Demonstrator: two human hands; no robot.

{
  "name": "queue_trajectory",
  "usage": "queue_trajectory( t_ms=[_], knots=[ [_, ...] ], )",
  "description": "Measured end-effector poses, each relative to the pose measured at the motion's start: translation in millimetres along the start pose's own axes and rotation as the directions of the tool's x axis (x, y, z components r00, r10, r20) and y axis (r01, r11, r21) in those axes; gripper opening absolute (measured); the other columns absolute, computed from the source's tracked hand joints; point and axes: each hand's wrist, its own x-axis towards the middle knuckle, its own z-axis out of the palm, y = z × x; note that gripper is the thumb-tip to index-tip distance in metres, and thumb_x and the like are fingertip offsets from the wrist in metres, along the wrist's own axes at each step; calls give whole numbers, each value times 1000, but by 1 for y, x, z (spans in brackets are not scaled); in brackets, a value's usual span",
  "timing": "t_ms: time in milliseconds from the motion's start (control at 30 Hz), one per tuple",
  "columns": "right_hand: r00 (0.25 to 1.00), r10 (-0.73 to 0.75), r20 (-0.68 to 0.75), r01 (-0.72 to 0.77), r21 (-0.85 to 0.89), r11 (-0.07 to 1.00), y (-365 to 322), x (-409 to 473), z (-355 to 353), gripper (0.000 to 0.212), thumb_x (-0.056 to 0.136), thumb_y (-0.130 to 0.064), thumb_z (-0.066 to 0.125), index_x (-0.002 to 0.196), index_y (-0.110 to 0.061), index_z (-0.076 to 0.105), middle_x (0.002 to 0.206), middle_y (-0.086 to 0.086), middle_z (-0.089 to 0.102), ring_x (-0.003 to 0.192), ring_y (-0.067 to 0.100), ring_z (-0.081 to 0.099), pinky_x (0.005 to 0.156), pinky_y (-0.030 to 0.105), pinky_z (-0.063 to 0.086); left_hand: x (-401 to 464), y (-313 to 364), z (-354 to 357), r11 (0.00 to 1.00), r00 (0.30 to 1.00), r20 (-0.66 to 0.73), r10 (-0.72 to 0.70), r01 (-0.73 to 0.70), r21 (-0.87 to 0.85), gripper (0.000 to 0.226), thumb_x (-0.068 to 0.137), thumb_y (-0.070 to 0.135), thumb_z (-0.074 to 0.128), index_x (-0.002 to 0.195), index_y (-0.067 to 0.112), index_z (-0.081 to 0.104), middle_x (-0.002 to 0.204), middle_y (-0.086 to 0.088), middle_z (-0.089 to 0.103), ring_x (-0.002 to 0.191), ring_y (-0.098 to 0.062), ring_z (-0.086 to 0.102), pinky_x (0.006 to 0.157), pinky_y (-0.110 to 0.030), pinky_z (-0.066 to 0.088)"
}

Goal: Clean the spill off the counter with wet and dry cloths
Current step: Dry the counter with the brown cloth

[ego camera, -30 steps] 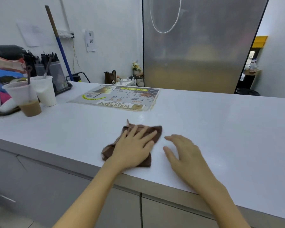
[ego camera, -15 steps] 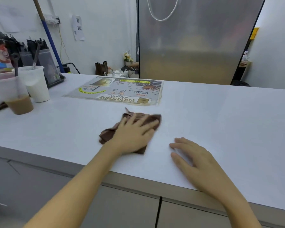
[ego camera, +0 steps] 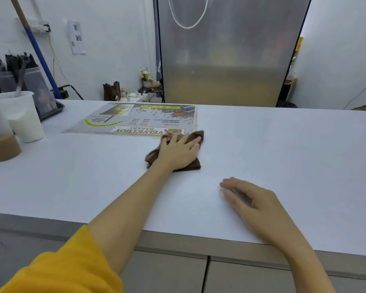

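L hand (ego camera: 178,152) lay flat w/ fingers spread, pressing a brown cloth (ego camera: 193,138) onto the white counter (ego camera: 283,157). Cloth was crumpled under the palm, its far edge touching the near corner of a laminated bakery menu (ego camera: 133,120). R hand (ego camera: 255,203) rested nearer the counter's front edge, fingers relaxed, loosely bent, holding nothing, apart from the cloth. At far left stood an iced coffee cup (ego camera: 0,136) beside a cup of milk (ego camera: 23,117).
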Motion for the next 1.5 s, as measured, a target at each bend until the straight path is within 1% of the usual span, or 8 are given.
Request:
queue_trajectory(
  t_ms=[267, 367, 467, 567, 767, 900, 1133, 1500],
  knots=[
    [993, 64, -96, -52, 121, 991, 0, -1, -4, 17, 90, -30, 57, 99, -37, 70, 103, -37, 63, 100, -23, 51, 75, -6, 34, -114, -42, -2, 872, 865, -106, 490, -488, 42, 48, 99, 38, 11, 143, 36, 29, 156, 10, 22, 145, -19, 18, 116, -45, 22],
    [992, 87, -94, -74, 132, 988, -2, 0, -2, 18, 91, -30, 56, 99, -38, 70, 102, -35, 64, 99, -23, 51, 75, -7, 34, -85, -108, -20, 981, 982, 3, 188, -188, 50, 38, 96, 27, 22, 126, 20, 44, 154, 2, 27, 135, -33, 36, 98, -57, 41],
    [984, 96, -149, -83, 92, 992, -8, 6, 1, 18, 92, -26, 55, 96, -34, 70, 97, -30, 65, 91, -20, 53, 72, -5, 36, -44, -112, -22, 980, 979, -47, -199, 199, -13, 46, 98, 43, 16, 144, 47, 16, 158, 14, 8, 146, -25, 5, 114, -55, 11],
    [976, 71, -207, -61, 55, 997, -20, 15, 12, 18, 93, -21, 53, 96, -29, 69, 87, -30, 59, 74, -22, 50, 67, -5, 33, -37, -83, -12, 998, 998, -35, -49, 50, 26, 47, 95, 51, 12, 142, 54, 11, 158, 15, 7, 146, -22, 5, 115, -54, 5],
    [988, -25, -154, 39, 87, 995, -51, 29, 46, 18, 92, -23, 55, 95, -32, 70, 94, -33, 60, 94, -10, 56, 70, -2, 35, -153, -68, -5, 979, 977, -62, 205, -204, 22, 52, 88, 58, 3, 140, 57, 5, 155, 25, -3, 145, -7, -10, 119, -38, -2],
    [989, -47, -138, 63, 116, 991, -53, 31, 58, 19, 92, -24, 55, 94, -36, 70, 98, -31, 66, 99, -3, 57, 69, -1, 37, -161, -129, -23, 1000, 998, -52, 25, -25, 6, 72, 73, 60, -9, 143, 53, 7, 154, 26, 0, 144, -5, -6, 118, -32, 2],
    [980, 33, -195, -19, 76, 997, -50, 31, 59, 19, 92, -21, 55, 90, -35, 68, 98, -20, 67, 84, -6, 58, 70, -3, 34, -39, -163, -30, 964, 961, -82, -266, 266, -2, 49, 98, 41, 17, 147, 42, 14, 159, 10, 10, 146, -24, -1, 117, -50, 4],
    [966, 65, -249, -59, 32, 998, -59, 32, 60, 20, 93, -19, 53, 102, -21, 71, 98, -14, 64, 85, 10, 56, 73, 10, 36, -151, -87, -16, 999, 998, -57, 4, -6, -38, 44, 99, 46, 12, 143, 53, 9, 157, 20, 1, 146, -11, -6, 119, -41, -3]
  ],
)
